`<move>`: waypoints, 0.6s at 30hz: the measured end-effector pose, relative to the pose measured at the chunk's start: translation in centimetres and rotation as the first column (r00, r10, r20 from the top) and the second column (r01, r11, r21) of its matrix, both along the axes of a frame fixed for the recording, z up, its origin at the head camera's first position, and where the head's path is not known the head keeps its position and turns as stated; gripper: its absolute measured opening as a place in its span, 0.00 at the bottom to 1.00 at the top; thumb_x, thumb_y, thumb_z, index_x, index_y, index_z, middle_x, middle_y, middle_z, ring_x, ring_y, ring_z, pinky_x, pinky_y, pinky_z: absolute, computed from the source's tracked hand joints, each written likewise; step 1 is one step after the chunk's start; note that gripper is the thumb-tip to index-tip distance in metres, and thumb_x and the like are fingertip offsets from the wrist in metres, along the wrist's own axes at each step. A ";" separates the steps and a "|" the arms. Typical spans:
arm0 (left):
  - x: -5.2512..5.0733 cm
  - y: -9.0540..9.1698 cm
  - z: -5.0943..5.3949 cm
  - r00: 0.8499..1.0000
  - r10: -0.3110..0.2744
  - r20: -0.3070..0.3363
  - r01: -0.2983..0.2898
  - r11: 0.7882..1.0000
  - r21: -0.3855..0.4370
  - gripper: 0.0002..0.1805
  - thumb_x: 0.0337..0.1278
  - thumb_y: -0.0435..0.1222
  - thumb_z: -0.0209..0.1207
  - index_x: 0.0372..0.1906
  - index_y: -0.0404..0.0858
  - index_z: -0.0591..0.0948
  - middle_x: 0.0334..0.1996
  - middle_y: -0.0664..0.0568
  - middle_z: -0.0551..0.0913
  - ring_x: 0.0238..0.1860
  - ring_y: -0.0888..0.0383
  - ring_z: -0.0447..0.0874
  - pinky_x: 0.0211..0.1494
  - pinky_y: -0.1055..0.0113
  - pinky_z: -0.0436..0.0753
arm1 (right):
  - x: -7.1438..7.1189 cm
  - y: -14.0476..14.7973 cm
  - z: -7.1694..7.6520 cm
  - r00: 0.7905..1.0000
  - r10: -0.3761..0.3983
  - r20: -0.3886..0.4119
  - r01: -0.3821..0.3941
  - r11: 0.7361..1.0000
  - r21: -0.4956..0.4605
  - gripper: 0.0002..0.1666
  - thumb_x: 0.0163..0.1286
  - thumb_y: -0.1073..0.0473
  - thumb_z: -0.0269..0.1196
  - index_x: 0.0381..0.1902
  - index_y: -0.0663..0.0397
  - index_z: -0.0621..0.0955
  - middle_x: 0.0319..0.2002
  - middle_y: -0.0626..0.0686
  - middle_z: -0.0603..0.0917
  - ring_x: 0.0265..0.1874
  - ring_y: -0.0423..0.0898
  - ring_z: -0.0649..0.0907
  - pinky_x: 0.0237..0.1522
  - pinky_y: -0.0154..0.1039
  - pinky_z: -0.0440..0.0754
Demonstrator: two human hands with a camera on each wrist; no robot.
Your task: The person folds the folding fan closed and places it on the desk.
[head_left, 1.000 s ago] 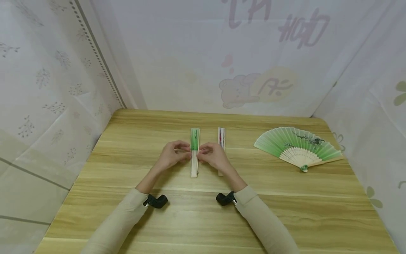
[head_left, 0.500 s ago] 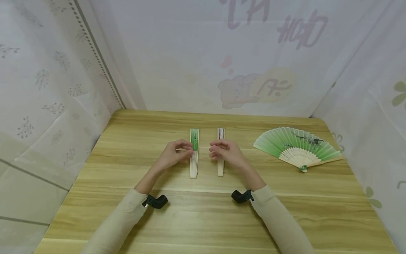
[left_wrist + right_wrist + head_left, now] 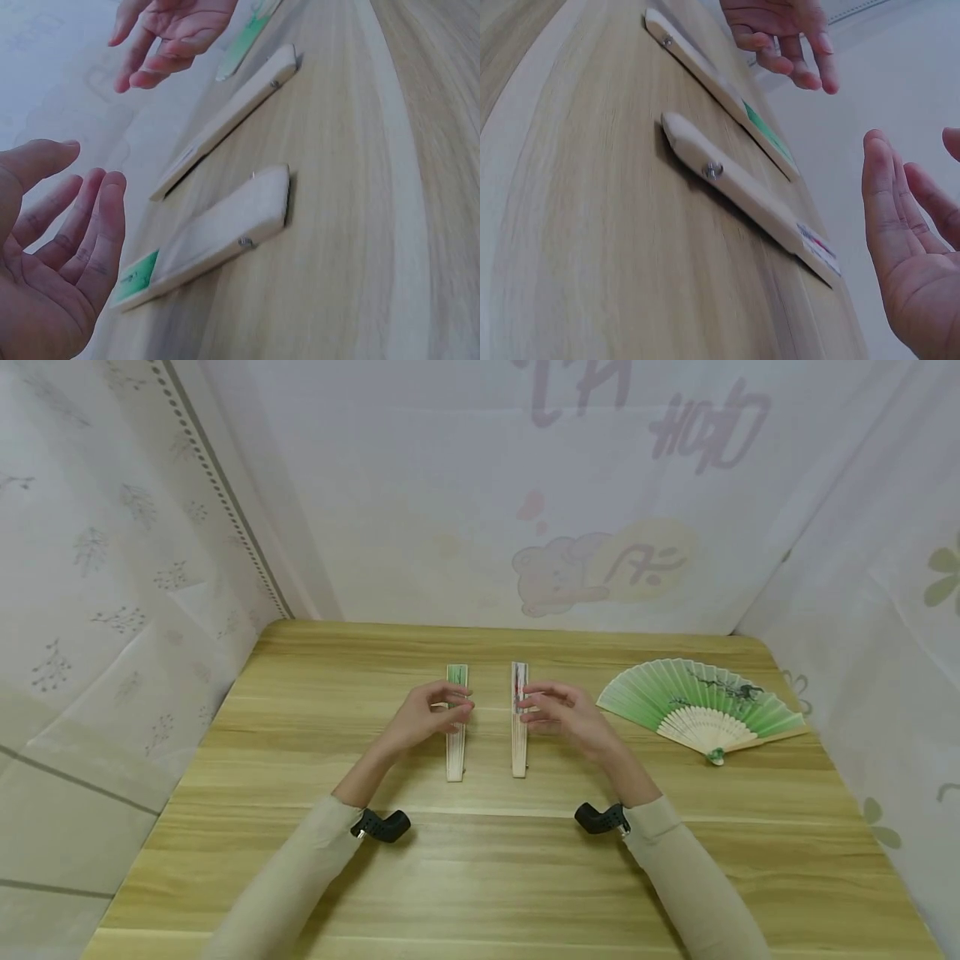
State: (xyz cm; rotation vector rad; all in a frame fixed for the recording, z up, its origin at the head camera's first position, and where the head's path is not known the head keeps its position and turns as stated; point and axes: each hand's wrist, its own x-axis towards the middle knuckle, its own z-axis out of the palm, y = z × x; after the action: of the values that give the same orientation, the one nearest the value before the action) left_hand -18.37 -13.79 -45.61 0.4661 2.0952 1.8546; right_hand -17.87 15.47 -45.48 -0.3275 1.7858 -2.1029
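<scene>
Two folded hand fans lie side by side on the table, their lengths pointing away from me. The left one, a green folding fan [image 3: 455,752], shows a green painted panel at its far end. Beside it is a white folding fan [image 3: 519,747] with red and dark marks. My left hand [image 3: 423,718] hovers over the green fan, fingers loosely bent and holding nothing. My right hand [image 3: 573,718] hangs just right of the white fan, its fingertips over that fan's edge in the head view. Both wrist views show the hands raised above the fans with gaps between fingers and thumb.
A spread green fan [image 3: 705,702] with a dark branch pattern lies at the right of the wooden table [image 3: 480,877]. Printed cloth curtains [image 3: 420,510] stand behind the table and at both sides.
Both hands have let go of the green folded fan. The right hand has moved right, past the white fan, uncovering it. The left hand has shifted slightly right, over the green fan.
</scene>
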 end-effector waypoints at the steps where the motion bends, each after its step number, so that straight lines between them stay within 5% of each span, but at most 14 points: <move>1: -0.1 0.2 0.0 1.000 -0.006 -0.001 0.006 1.000 0.003 0.23 0.70 0.32 0.63 0.62 0.22 0.74 0.52 0.30 0.81 0.47 0.38 0.86 0.44 0.50 0.87 | 0.0 0.3 0.0 1.000 0.002 -0.004 -0.002 1.000 0.001 0.25 0.80 0.62 0.57 0.65 0.77 0.71 0.55 0.75 0.77 0.47 0.59 0.86 0.52 0.53 0.83; 10: -0.2 1.2 0.8 0.999 -0.040 -0.011 0.040 0.999 0.019 0.22 0.70 0.31 0.62 0.62 0.23 0.75 0.53 0.27 0.80 0.49 0.29 0.82 0.45 0.47 0.86 | 0.5 3.0 -0.1 1.000 -0.001 -0.030 0.000 0.999 -0.045 0.22 0.80 0.62 0.58 0.64 0.71 0.74 0.54 0.76 0.76 0.48 0.62 0.85 0.54 0.57 0.80; 18: -0.2 1.4 1.1 0.998 -0.056 -0.017 0.056 0.998 0.016 0.18 0.69 0.29 0.63 0.60 0.28 0.77 0.53 0.28 0.80 0.50 0.31 0.83 0.47 0.41 0.84 | 1.1 5.2 0.4 0.999 -0.008 -0.037 0.009 1.000 0.019 0.22 0.80 0.58 0.58 0.65 0.65 0.75 0.59 0.78 0.74 0.51 0.63 0.84 0.55 0.56 0.80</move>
State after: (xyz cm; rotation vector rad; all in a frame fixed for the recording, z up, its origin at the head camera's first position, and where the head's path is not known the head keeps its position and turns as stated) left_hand -18.59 -12.37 -44.50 0.5401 2.0572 1.8438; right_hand -16.77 20.72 -45.10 -0.3566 1.8302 -2.0975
